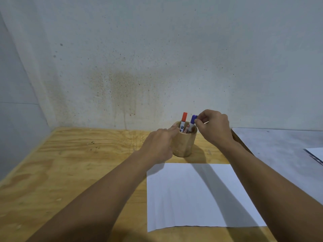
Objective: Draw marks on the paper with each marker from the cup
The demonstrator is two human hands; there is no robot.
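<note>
1. Plywood, pale and grainy, makes up the desk [70, 163] we work at, which meets a stained grey wall [139, 58] at the back.
2. We see a wooden cup [184, 145] standing upright on the desk, just beyond the far edge of the paper [192, 194].
3. The cup holds 2 markers: a red marker [183, 119] on the left and a blue marker [192, 121] on the right, both capped and sticking up above the rim.
4. Our left hand [158, 145] is pressed against the cup's left side, with a fingertip at the rim; the fingers curl round the cup.
5. Our right hand [214, 126] hangs over the cup's right side, thumb and forefinger pinching the cap of the blue marker, which is in the cup.
6. The paper lies flat on the desk near us, white and with no marks that we can see; both forearms cast shadows across it.
7. To the right, a grey surface [279, 149] adjoins the desk, and the corner of another white sheet [315, 153] shows at the frame's edge.
</note>
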